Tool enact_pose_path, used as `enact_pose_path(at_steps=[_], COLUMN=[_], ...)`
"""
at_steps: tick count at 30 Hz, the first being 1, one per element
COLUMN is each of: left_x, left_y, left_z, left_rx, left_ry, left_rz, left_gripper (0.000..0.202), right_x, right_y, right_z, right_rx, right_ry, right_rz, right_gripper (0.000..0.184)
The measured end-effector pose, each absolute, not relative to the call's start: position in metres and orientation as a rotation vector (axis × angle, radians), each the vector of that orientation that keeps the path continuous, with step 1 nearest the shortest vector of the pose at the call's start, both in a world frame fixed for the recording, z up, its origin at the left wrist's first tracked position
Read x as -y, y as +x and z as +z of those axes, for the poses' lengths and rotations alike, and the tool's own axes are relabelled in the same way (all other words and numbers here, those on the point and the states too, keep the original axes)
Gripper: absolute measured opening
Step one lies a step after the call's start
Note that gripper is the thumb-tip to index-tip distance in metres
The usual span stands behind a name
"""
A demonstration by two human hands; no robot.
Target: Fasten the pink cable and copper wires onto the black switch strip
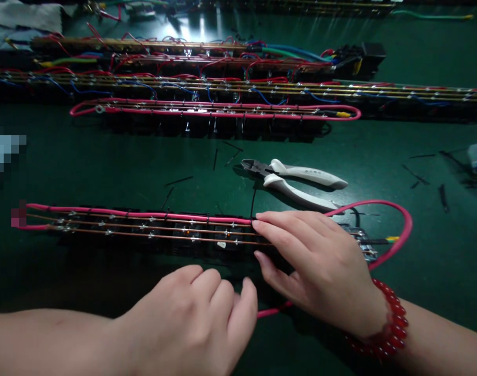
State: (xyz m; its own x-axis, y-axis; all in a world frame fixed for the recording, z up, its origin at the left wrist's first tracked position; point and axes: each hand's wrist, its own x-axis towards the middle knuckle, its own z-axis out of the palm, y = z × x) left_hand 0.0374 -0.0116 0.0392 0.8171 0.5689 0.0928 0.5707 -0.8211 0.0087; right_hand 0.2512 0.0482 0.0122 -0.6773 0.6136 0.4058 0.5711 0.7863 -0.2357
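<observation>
A long black strip with copper rails [195, 231] lies across the near part of the bench. Along its far side runs a pink cable [105, 213], tied down by several black cable ties and looping around the right end. My right hand [320, 261] straddles the strip, fingertips on the cable beside an upright cable tie tail [253, 201] and thumb at the near side. My left hand [195, 318] is closed in front of the strip; its curled fingers hide whatever they hold. Near its thumb shows another pink cable length [270, 312], partly covered by my right hand.
White-handled side cutters [297, 180] lie just beyond the strip. Cut black tie ends [179, 180] are scattered on the green bench [379, 162]. Farther back lie a similar strip with a pink cable loop [215, 110] and several wired rail strips [223, 81].
</observation>
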Motion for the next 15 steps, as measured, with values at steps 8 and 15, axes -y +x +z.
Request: enact_pose_path(at_steps=[8, 15], left_x=[0.004, -0.003], left_y=[0.040, 0.036], left_z=[0.030, 0.022], left_rx=[0.944, 0.900], left_ry=[-2.852, -2.902], left_rz=[-0.179, -0.455], left_gripper=[0.019, 0.010], right_x=[-0.048, -0.047], right_y=[0.252, 0.250], right_z=[0.011, 0.010], right_rx=[2.493, 2.477], right_ry=[-0.881, -0.890], right_rz=[0.095, 0.109], right_gripper=[0.025, 0.023])
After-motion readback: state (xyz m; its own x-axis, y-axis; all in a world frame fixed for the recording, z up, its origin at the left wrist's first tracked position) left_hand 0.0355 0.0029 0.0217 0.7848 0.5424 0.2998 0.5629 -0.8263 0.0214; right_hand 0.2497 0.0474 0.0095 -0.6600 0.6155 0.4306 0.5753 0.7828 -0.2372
